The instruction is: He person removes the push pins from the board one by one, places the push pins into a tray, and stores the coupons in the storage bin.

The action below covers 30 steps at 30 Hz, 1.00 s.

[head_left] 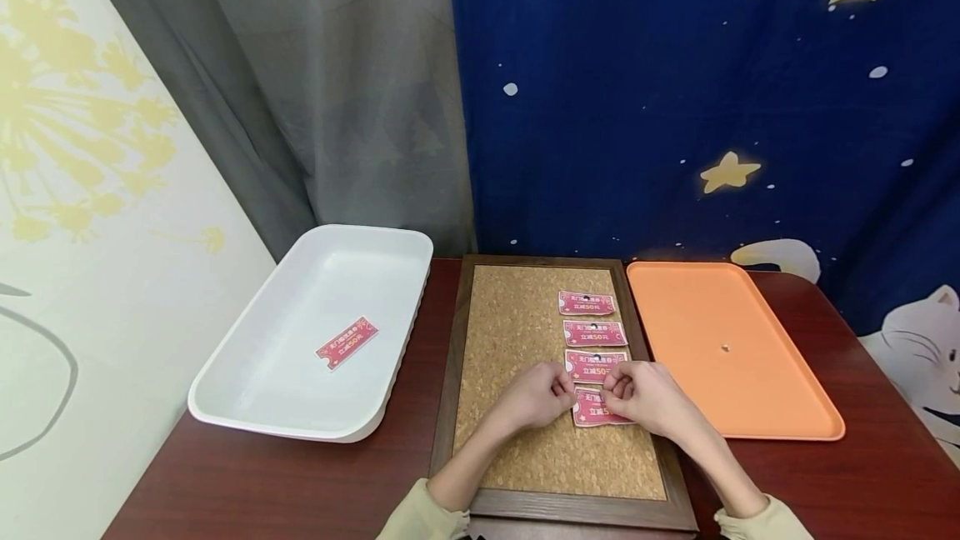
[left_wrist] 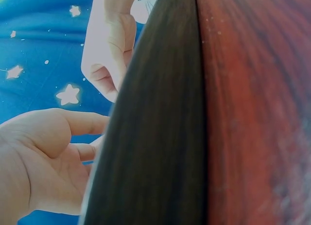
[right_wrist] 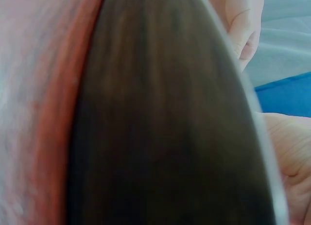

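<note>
A pink coupon (head_left: pixel 592 417) lies lowest in a column on the corkboard (head_left: pixel 517 440). My left hand (head_left: pixel 538 395) pinches its left edge with curled fingers. At the coupon's top middle, the thumb and forefinger of my right hand (head_left: pixel 651 397) are pressed together. They seem to pinch a pushpin, though the fingertips hide it. Above it are three more pink coupons, the top one (head_left: pixel 577 307) included, each with a dark pushpin at its upper edge. In the left wrist view, my left hand (left_wrist: pixel 48 157) is partly hidden behind the board's frame (left_wrist: pixel 150 108).
A white basin (head_left: pixel 300 407) at left holds one pink coupon (head_left: pixel 347 343). The orange tray (head_left: pixel 765 382) to the right of the board carries a small clear pushpin (head_left: pixel 725 348). All stand on a reddish wooden table (head_left: pixel 247 490) before curtains (head_left: pixel 637 148).
</note>
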Tool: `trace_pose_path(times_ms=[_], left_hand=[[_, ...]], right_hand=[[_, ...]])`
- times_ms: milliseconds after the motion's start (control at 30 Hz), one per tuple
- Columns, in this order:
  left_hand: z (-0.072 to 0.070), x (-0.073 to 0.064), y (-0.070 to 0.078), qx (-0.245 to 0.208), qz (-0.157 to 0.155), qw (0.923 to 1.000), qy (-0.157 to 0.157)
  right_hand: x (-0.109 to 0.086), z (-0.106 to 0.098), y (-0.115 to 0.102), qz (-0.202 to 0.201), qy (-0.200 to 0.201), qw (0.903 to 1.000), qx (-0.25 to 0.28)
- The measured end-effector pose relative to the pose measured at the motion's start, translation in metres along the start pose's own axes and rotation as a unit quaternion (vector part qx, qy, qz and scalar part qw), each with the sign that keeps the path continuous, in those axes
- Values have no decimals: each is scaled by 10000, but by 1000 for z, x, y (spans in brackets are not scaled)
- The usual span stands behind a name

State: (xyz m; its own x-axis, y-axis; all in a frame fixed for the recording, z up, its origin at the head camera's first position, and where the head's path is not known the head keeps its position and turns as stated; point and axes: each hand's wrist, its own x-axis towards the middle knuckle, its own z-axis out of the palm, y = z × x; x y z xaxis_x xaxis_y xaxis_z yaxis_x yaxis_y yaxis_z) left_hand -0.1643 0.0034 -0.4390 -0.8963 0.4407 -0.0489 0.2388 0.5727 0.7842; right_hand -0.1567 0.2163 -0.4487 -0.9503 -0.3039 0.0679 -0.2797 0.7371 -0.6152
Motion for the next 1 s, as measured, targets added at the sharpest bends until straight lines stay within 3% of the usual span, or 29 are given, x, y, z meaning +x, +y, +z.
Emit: trace_pose_path(times_ms=[1000], left_hand=[[0,-2,4,-233,-271,9994,36]], right_hand=[[1,-4,7,-394,-76,9990,222]])
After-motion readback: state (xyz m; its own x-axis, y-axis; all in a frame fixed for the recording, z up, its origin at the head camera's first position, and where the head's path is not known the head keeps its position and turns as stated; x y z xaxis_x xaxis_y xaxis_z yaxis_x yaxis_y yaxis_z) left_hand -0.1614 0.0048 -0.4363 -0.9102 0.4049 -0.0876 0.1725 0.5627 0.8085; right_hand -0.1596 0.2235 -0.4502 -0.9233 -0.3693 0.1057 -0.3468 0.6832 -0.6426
